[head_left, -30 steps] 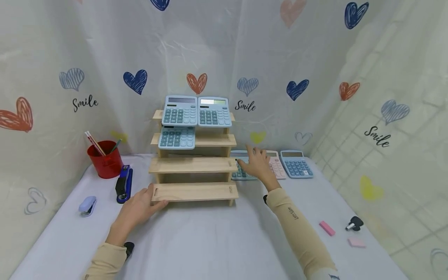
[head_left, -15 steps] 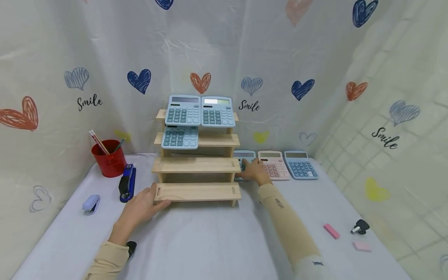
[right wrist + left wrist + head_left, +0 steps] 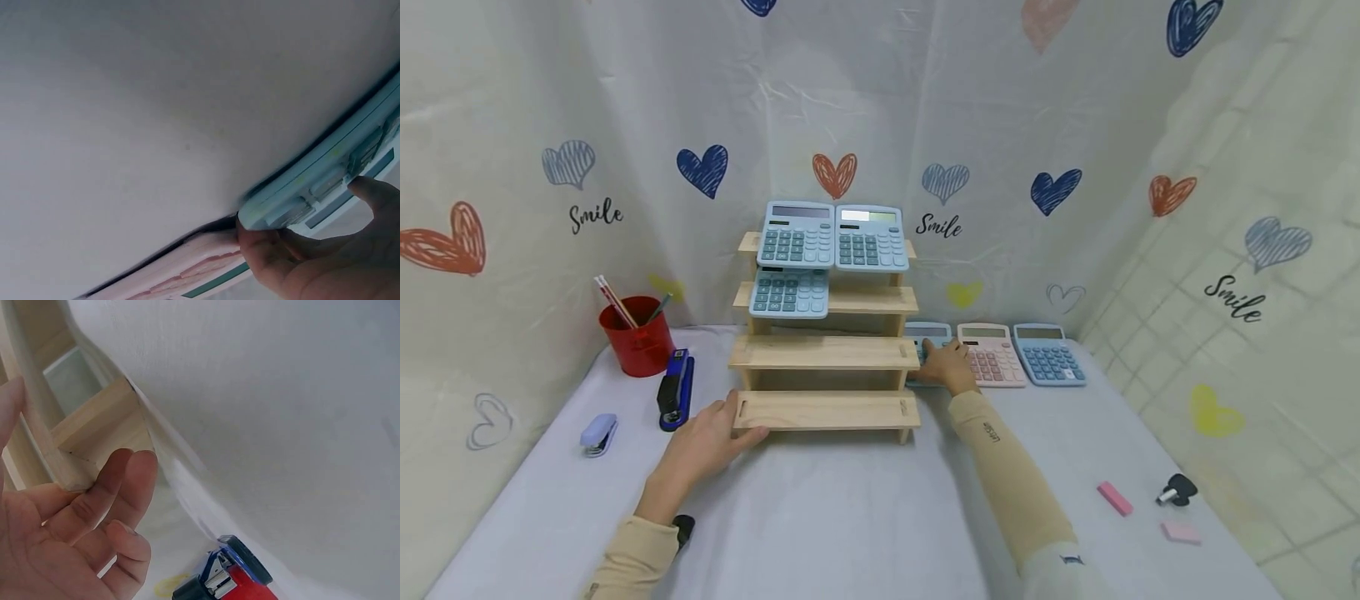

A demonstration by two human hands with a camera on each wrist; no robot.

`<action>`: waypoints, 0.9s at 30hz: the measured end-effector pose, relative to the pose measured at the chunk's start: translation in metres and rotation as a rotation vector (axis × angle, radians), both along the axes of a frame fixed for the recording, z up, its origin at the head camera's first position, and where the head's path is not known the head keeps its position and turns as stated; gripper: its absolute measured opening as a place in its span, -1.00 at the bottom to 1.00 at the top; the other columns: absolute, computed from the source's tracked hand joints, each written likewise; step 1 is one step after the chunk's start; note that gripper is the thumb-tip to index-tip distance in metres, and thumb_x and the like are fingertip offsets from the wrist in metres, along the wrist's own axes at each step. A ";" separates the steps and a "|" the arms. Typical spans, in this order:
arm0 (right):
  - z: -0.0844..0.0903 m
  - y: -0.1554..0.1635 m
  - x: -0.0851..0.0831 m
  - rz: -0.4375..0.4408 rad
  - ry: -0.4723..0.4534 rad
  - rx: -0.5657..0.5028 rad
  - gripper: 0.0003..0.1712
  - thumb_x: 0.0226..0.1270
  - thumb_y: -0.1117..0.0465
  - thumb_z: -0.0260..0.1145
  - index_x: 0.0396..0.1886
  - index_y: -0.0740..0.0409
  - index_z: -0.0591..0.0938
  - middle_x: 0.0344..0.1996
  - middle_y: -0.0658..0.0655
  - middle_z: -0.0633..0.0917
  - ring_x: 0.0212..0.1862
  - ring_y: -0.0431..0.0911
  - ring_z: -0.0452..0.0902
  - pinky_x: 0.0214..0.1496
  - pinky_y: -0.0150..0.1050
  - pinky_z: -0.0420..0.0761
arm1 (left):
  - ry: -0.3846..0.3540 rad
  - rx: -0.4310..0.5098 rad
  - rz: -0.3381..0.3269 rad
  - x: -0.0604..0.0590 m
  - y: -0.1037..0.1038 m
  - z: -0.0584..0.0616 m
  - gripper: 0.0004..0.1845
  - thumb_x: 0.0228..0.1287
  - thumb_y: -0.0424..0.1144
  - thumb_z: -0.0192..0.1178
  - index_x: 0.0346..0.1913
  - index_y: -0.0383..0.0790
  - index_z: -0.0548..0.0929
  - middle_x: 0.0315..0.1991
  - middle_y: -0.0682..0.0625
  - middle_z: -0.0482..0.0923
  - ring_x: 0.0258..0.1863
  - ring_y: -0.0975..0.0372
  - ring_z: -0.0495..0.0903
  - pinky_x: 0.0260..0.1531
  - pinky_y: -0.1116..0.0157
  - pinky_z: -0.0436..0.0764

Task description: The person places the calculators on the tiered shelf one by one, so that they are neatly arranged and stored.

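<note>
My left hand (image 3: pixel 703 446) rests with relaxed fingers against the near left corner of the wooden stepped rack (image 3: pixel 825 411). To its right, my right hand (image 3: pixel 949 366) pinches the edge of the blue calculator (image 3: pixel 925 337), the pink calculator (image 3: pixel 990 354) touching just beyond.

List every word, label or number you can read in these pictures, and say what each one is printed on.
"Smile": backdrop sheet, left, by the grey heart.
"Smile": same sheet, right of the wooden stand.
"Smile": sheet on the right, under a grey heart.
Print on the right sleeve: too small to read.
Calculator keys and displays on the stand and table: too small to read.
Left wrist and right wrist views: no text.
</note>
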State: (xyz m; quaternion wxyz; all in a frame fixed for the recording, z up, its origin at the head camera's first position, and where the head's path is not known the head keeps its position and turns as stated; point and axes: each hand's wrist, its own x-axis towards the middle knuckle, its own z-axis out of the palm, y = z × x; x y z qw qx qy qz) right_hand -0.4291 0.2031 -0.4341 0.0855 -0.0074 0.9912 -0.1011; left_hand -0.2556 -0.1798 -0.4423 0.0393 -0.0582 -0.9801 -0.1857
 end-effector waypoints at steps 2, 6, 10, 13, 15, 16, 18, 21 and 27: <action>0.000 -0.001 0.000 -0.006 0.002 0.010 0.16 0.20 -0.46 0.23 0.63 -0.05 0.05 0.44 0.70 0.01 0.48 0.57 -0.03 0.36 0.42 0.34 | 0.003 0.001 0.001 0.000 0.000 0.000 -0.01 0.29 0.24 0.25 0.43 -0.55 0.24 0.13 -0.47 0.56 -0.03 -0.19 0.66 -0.05 -0.14 0.64; -0.002 -0.003 0.000 0.002 0.016 0.047 0.13 0.21 -0.48 0.17 0.63 -0.05 0.07 0.41 0.73 0.07 0.43 0.58 0.06 0.29 0.40 0.43 | 0.003 0.002 -0.001 0.000 0.000 0.001 -0.01 0.29 0.24 0.24 0.43 -0.55 0.24 0.13 -0.48 0.56 -0.03 -0.20 0.66 -0.05 -0.14 0.64; -0.002 -0.003 0.000 0.014 0.040 0.041 0.10 0.22 -0.47 0.15 0.61 -0.02 0.12 0.39 0.75 0.13 0.40 0.58 0.11 0.29 0.40 0.41 | 0.016 0.001 -0.006 0.001 0.000 0.002 -0.02 0.29 0.23 0.25 0.42 -0.56 0.26 0.11 -0.47 0.57 -0.05 -0.19 0.66 -0.08 -0.13 0.65; -0.001 -0.002 0.001 0.021 0.042 0.025 0.07 0.24 -0.45 0.12 0.61 -0.01 0.13 0.40 0.73 0.15 0.41 0.59 0.10 0.33 0.42 0.36 | 0.023 0.003 -0.009 0.002 0.000 0.002 -0.02 0.29 0.22 0.26 0.42 -0.56 0.27 0.10 -0.47 0.58 -0.07 -0.18 0.67 -0.09 -0.13 0.65; 0.003 -0.001 0.003 0.033 0.050 0.025 0.05 0.26 -0.42 0.11 0.61 0.01 0.13 0.41 0.70 0.18 0.43 0.60 0.09 0.38 0.42 0.30 | 0.019 0.004 -0.010 0.002 0.000 0.002 -0.03 0.29 0.23 0.25 0.42 -0.55 0.27 0.10 -0.46 0.58 -0.07 -0.18 0.67 -0.09 -0.13 0.65; 0.005 0.000 0.005 0.036 0.056 0.018 0.05 0.27 -0.40 0.12 0.61 0.02 0.13 0.42 0.70 0.18 0.45 0.60 0.06 0.41 0.43 0.26 | 0.015 0.005 -0.011 0.002 0.000 0.002 -0.02 0.29 0.23 0.25 0.42 -0.55 0.26 0.11 -0.46 0.58 -0.06 -0.17 0.67 -0.08 -0.13 0.65; 0.012 0.003 0.010 0.032 0.075 -0.012 0.01 0.26 -0.31 0.15 0.61 0.00 0.14 0.43 0.69 0.16 0.47 0.61 0.02 0.41 0.46 0.23 | 0.007 0.006 -0.011 0.003 0.000 0.001 -0.02 0.30 0.24 0.24 0.42 -0.56 0.25 0.12 -0.47 0.57 -0.06 -0.17 0.67 -0.08 -0.13 0.65; 0.026 0.008 0.018 0.034 0.108 -0.052 -0.01 0.24 -0.27 0.17 0.61 -0.01 0.15 0.44 0.71 0.12 0.48 0.62 -0.03 0.38 0.49 0.24 | 0.004 0.010 -0.014 0.002 0.000 0.001 -0.01 0.30 0.24 0.24 0.43 -0.57 0.24 0.12 -0.47 0.57 -0.06 -0.17 0.67 -0.08 -0.12 0.65; 0.053 0.020 0.038 0.074 0.165 -0.048 0.08 0.24 -0.43 0.15 0.60 0.04 0.16 0.40 0.56 0.35 0.47 0.55 0.09 0.43 0.45 0.19 | -0.009 0.005 -0.014 0.000 -0.001 0.004 -0.01 0.30 0.23 0.25 0.43 -0.56 0.24 0.11 -0.47 0.57 -0.09 -0.14 0.66 -0.11 -0.12 0.66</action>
